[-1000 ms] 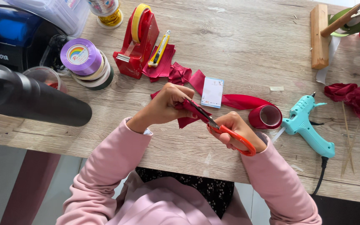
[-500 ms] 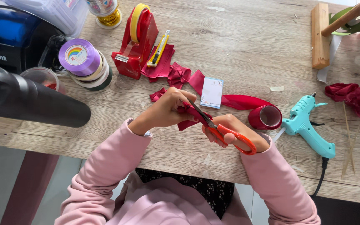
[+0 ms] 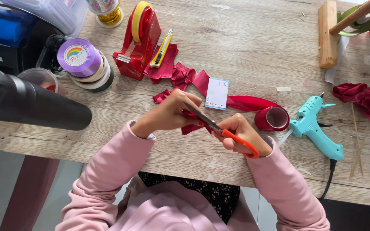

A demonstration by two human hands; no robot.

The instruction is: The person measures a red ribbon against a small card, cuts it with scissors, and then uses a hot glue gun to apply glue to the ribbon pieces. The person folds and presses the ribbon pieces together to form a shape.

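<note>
My left hand [image 3: 174,112] pinches a piece of dark red ribbon [image 3: 190,128] just above the wooden table [image 3: 253,47]. My right hand [image 3: 238,132] grips orange-handled scissors [image 3: 225,131], whose blades point up and left into the ribbon at my left fingers. A roll of the same red ribbon [image 3: 272,118] lies just right of my right hand, its loose tail running left under a small white card [image 3: 217,93]. Cut red ribbon pieces [image 3: 180,77] lie scattered behind my hands.
A teal glue gun [image 3: 315,128] lies at the right, its cord over the near edge. A red tape dispenser [image 3: 138,42], a yellow utility knife [image 3: 161,49], stacked ribbon spools [image 3: 82,62], a black cylinder [image 3: 31,102], red fabric roses on sticks [image 3: 365,100] and a wooden stand [image 3: 328,34] surround the work spot.
My hands have shifted slightly; the scissors' blades have closed further into the ribbon held by my left hand.
</note>
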